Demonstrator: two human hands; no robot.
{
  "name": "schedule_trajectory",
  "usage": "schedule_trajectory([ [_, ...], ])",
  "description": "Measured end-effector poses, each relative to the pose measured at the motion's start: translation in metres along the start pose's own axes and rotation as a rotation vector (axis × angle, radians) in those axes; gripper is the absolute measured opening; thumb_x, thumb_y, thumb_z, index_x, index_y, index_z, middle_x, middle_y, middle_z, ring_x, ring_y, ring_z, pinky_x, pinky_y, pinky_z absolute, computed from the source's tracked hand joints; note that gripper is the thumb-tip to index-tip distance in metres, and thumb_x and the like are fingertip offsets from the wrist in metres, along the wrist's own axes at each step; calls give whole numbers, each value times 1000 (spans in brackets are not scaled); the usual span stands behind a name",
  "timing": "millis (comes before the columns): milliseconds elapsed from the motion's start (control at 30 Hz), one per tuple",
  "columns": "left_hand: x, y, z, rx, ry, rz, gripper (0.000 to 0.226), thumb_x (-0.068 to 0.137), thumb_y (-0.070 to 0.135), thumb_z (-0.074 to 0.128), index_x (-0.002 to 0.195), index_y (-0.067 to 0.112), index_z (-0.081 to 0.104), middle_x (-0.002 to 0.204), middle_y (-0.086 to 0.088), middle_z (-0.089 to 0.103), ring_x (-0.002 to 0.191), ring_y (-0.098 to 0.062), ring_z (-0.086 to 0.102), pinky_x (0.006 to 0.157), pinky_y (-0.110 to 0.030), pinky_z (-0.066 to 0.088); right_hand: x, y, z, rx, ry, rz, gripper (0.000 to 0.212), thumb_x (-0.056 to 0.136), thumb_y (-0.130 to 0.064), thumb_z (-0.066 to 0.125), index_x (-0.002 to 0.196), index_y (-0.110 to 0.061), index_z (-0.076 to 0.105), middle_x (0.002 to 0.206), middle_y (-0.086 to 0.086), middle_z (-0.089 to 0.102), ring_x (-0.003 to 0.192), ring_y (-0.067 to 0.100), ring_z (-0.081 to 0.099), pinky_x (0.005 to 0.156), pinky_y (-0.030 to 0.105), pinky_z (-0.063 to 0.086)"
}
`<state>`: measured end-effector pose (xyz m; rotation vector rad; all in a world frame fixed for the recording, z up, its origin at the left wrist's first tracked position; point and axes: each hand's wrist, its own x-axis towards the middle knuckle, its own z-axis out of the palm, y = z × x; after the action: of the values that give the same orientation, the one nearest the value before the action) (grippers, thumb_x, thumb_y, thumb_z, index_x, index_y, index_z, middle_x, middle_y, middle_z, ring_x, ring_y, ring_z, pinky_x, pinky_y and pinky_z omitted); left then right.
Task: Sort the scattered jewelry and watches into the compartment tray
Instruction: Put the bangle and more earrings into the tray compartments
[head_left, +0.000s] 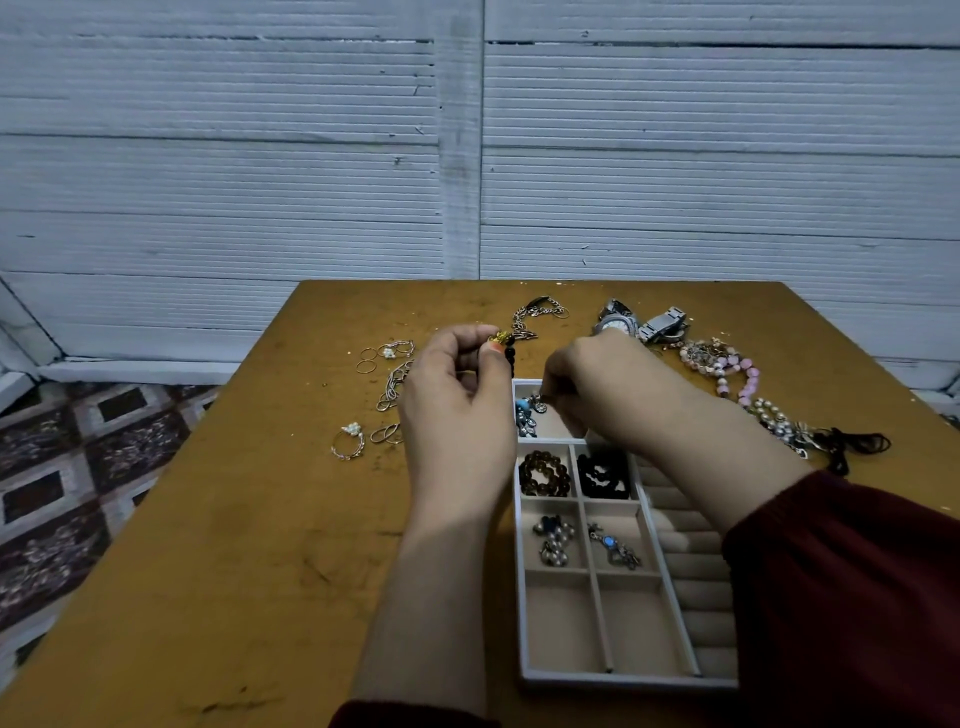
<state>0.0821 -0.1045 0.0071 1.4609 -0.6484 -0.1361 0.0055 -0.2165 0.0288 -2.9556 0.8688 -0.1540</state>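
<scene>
A white compartment tray (602, 675) with beige lining lies on the wooden table (249, 519). My left hand (457, 410) pinches a black bead bracelet with a gold charm (508, 349) above the tray's far left corner. My right hand (597, 389) hovers over the tray's top compartment and pinches a small silver piece (540, 406) beside a blue charm item (524, 415). Brown beads (544, 473), black beads (602, 474), pearl earrings (555, 540) and a blue-stone piece (615, 550) each fill a compartment. Two watches (641, 323) lie at the back.
Thin rings (382, 354), a pearl ring (349, 441) and a chain (395, 384) lie left of my hands. A silver chain bracelet (535, 314) sits at the back. Pink and pearl bead strands (737, 379) and a black cord (857, 444) spread at right. A patterned carpet (67, 467) covers the floor.
</scene>
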Motion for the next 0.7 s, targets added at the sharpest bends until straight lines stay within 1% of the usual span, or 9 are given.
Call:
schedule_trajectory([
  [67,0,0,-1,-4,3,0,13,91,13,57,94,22,65,72,13,59,56,2,47,58,-17,40,0,-2,-3,28,28,18,13,85,-13,58,86,-20,70,82,5,71,86,24,62,80,33,53],
  [133,1,1,-1,-4,7,1,13,91,12,56,94,22,65,73,13,59,56,2,48,57,-16,41,0,-5,-5,73,43,24,12,88,-22,59,87,-19,71,85,7,71,87,25,62,78,34,52],
  [233,1,1,-1,-3,14,8,13,91,11,57,94,21,65,72,13,59,55,3,48,57,-16,41,3,-12,-5,154,-12,18,15,87,-31,63,86,-19,72,85,5,71,85,22,61,76,30,50],
  [300,1,0,-1,-7,17,5,13,91,11,57,93,22,64,72,12,59,55,3,48,57,-15,41,5,-15,-4,169,-43,12,14,86,-31,66,86,-19,73,85,4,71,86,21,61,74,28,47],
  [367,1,0,-1,-13,17,2,13,91,12,57,92,23,64,73,13,59,56,3,48,57,-13,40,8,-15,-4,166,-40,10,10,84,-29,68,85,-20,73,85,4,71,87,21,62,72,27,45],
  [533,0,1,-1,-18,12,-7,14,91,12,56,92,24,63,72,13,59,56,4,48,56,-11,39,10,-12,0,112,-14,-1,7,83,-24,68,87,-20,73,89,4,71,91,22,62,75,29,47],
  [633,0,2,-1,-17,16,-9,13,91,12,56,93,22,64,73,13,58,55,4,49,56,-11,39,9,-12,1,146,28,10,1,81,-20,69,82,-20,69,86,3,70,88,21,61,70,27,44],
  [700,0,2,-1,-25,18,-13,13,91,12,56,94,21,64,72,11,58,54,4,49,56,-13,40,7,-11,1,174,30,10,5,80,-16,68,82,-20,70,83,1,69,84,18,60,66,25,42],
])
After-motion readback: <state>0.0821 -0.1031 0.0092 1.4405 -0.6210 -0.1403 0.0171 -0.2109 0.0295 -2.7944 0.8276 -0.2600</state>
